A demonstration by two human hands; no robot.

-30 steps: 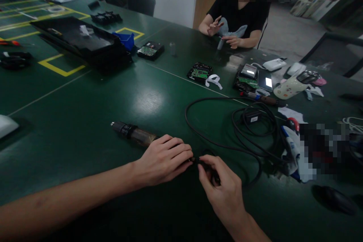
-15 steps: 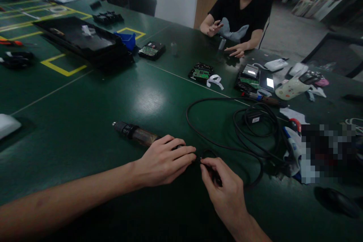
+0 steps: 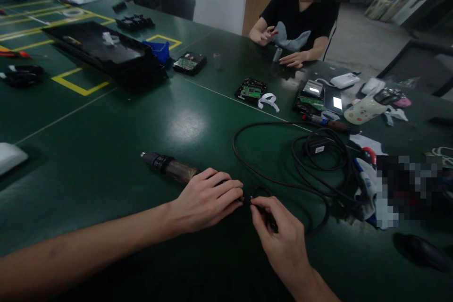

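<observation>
An electric screwdriver (image 3: 173,168) lies on the green table, its tip pointing left. My left hand (image 3: 210,198) wraps over its rear end from above, hiding that part. Close by on the right, my right hand (image 3: 281,236) pinches the end of a black cable (image 3: 262,125), with a small dark plug at the fingertips. A narrow gap separates the plug from the screwdriver's rear end. The cable runs in loops to the right, around a black box with a white label (image 3: 318,146).
Hard drives (image 3: 189,62) and white strips (image 3: 269,101) lie beyond. Another screwdriver (image 3: 332,124) rests near a tilted cup (image 3: 364,109). Black trays (image 3: 106,52) stand at left, a computer mouse (image 3: 423,250) at right. A person (image 3: 300,23) sits opposite, hands over the table.
My two hands stay almost in place; the left fingers shift slightly at the screwdriver's rear end. The person opposite moves one hand a little.
</observation>
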